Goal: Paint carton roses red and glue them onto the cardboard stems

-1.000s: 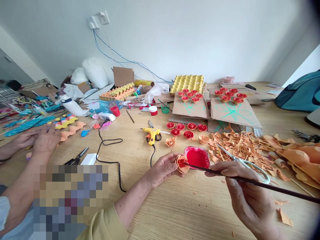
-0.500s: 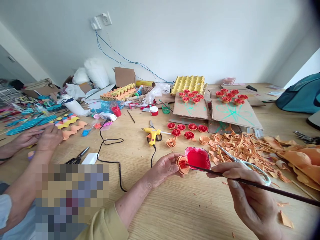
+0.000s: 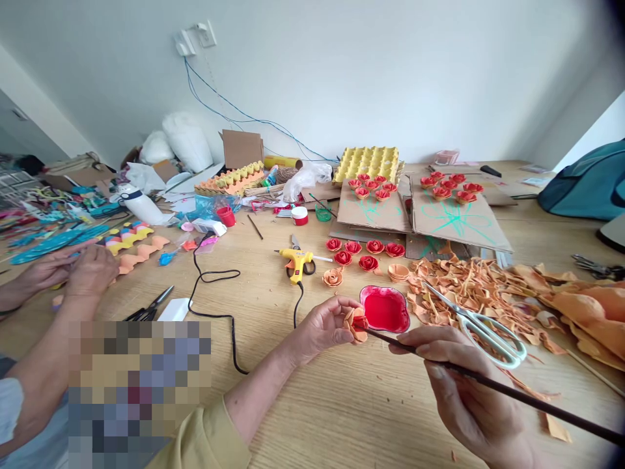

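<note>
Between the fingers of my left hand (image 3: 322, 331) is an orange paper flower (image 3: 355, 326), its inner petals partly coloured red. My right hand (image 3: 469, 391) grips a dark-handled paintbrush (image 3: 508, 389); its tip sits inside the flower, where the bristles are hard to make out. Just behind the flower stands a shallow dish of red paint (image 3: 385, 309). Beyond that dish are several red-painted flowers (image 3: 368, 262), an unpainted orange flower (image 3: 333, 277) and an orange paper cup (image 3: 399, 271).
Silver scissors (image 3: 493, 335) lie by a heap of orange scraps (image 3: 454, 290) at the right. A yellow glue gun (image 3: 297, 264) trails a black cord. Cardboard sheets (image 3: 454, 225) bear red flowers. At the left, another person's hands (image 3: 90, 270) work near painted egg-carton strips (image 3: 127, 238).
My right hand and the paintbrush have moved slightly left and inward. The flower in my left hand is turned a little, with more red showing inside. The co-worker's hands have shifted slightly.
</note>
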A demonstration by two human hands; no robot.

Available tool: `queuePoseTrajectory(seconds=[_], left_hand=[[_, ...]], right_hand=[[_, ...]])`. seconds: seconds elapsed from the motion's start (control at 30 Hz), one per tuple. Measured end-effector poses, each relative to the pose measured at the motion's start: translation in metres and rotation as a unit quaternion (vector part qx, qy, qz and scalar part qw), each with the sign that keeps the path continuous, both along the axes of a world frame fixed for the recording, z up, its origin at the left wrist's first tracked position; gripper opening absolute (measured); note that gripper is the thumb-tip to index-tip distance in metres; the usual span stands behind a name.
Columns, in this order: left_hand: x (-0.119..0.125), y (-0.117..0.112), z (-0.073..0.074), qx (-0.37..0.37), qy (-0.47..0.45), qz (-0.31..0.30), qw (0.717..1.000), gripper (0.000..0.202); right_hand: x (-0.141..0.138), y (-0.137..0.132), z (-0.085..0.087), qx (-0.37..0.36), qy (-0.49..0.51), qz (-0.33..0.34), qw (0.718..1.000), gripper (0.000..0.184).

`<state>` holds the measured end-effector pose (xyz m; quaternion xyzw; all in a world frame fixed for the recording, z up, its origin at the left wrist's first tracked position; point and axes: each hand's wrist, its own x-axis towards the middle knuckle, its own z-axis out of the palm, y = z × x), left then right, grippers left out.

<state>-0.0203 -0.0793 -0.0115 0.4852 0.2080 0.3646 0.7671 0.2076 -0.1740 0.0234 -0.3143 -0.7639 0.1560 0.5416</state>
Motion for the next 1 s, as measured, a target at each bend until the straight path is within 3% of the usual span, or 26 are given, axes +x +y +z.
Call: queuePoseTrajectory(seconds=[0.57, 1.0], left_hand=[[-0.003, 0.001, 0.000, 0.026, 0.037, -0.014, 0.999, 0.056], [-0.002, 0.001, 0.000, 0.014, 0.038, -0.014, 0.999, 0.058]], right_hand=[[0.006, 0.001, 0.005, -0.021, -0.035, 0.019, 0.999, 0.035], [0.007, 0.003, 0.008, -0.006, 0.008, -0.026, 1.000, 0.032]])
